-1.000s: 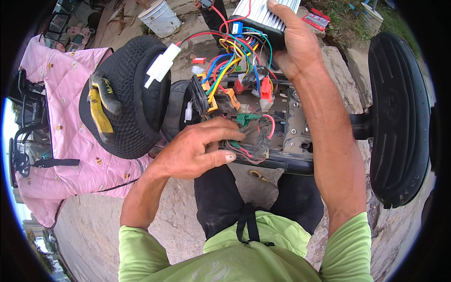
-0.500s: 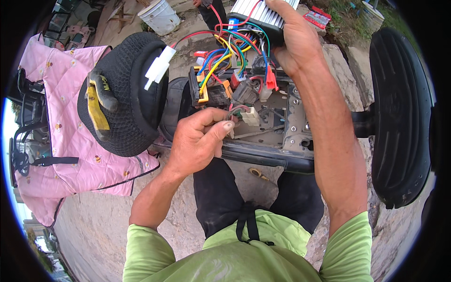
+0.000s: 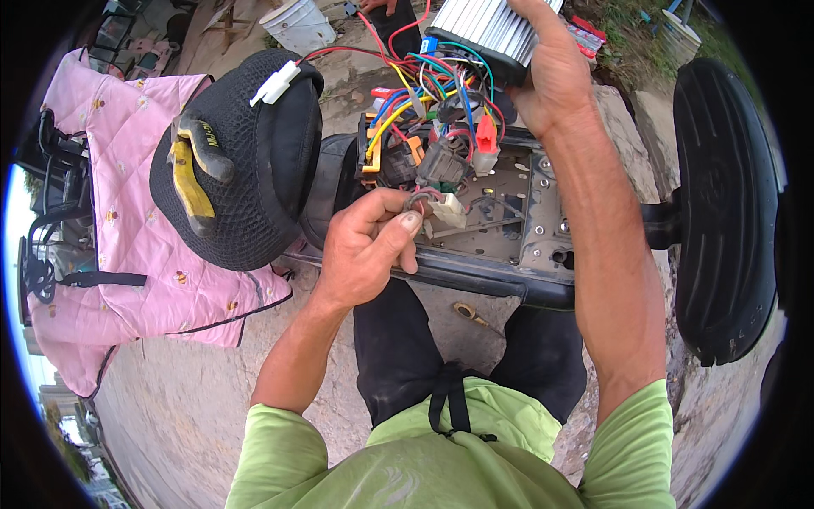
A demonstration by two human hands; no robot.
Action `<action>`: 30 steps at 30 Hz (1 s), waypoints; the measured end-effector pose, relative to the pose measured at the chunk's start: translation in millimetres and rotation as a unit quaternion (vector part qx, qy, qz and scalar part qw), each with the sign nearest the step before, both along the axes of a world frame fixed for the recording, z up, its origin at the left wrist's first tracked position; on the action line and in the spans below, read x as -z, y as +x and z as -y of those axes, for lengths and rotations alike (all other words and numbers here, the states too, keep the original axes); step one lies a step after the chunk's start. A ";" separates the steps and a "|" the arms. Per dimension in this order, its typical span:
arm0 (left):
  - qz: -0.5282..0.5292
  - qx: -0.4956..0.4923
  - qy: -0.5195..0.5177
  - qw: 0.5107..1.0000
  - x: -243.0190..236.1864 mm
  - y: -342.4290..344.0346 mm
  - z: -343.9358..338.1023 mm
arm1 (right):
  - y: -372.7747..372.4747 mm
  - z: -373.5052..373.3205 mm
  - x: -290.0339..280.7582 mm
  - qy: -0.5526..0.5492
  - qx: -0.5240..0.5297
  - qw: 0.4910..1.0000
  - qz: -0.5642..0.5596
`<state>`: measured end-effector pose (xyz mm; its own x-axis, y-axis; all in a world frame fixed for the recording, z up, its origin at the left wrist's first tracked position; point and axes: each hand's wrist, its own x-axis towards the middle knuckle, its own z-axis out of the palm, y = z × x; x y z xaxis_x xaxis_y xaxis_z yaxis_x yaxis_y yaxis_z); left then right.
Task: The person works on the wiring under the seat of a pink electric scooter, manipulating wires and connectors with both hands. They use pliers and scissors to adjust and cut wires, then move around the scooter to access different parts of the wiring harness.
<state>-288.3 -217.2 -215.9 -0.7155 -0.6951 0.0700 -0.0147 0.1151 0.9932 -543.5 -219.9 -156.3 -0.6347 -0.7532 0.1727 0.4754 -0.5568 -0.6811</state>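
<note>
My left hand [image 3: 371, 242] pinches thin wires just behind a white plug connector [image 3: 448, 210], over the open frame of a scooter. A finned silver motor controller [image 3: 483, 38] is gripped in my right hand [image 3: 553, 72], thumb on top and fingers beneath, at the far edge of the view. From the controller's near end hangs a bundle of coloured wires [image 3: 441, 81]. Among them are a red connector [image 3: 486, 136], a black module [image 3: 443, 161] and an orange-edged black block [image 3: 370, 151]. A loose white connector [image 3: 275, 82] rests on the black mesh seat.
Yellow-handled pliers [image 3: 193, 178] lie on the mesh seat [image 3: 254, 204], beside a pink quilted cover [image 3: 136, 237]. A black padded backrest [image 3: 725, 212] stands at right. Another person's hand [image 3: 379, 7] shows beyond. A white bucket [image 3: 297, 27] and a red tool case [image 3: 587, 36] sit behind.
The controller has shifted slightly right and away, with my right hand still on it. The loose white connector now lies farther back on the seat. My left hand keeps its pinch.
</note>
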 end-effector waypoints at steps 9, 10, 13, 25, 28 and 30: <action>-0.110 -0.058 -0.271 0.955 28.3 -1.4 -2.6 | -8.2 -5.4 -3.4 0.045 0.030 0.995 -0.085; -0.114 -0.046 -0.256 0.959 25.7 0.9 -2.1 | -5.8 -3.5 -3.5 0.059 0.053 0.992 -0.098; -0.189 0.000 -0.130 0.973 27.8 11.6 3.6 | 1.2 -8.6 -8.2 0.085 0.013 0.994 -0.060; -0.264 -0.006 0.002 0.964 28.6 22.0 11.7 | 23.1 -111.0 5.8 0.372 -0.164 0.857 -0.318; -0.243 -0.034 -0.007 0.969 30.9 15.1 12.3 | 29.5 -111.8 -21.1 0.498 -0.167 0.745 -0.410; -0.208 -0.054 0.045 0.976 22.6 15.8 6.2 | 37.7 -108.6 -26.0 0.527 -0.156 0.696 -0.462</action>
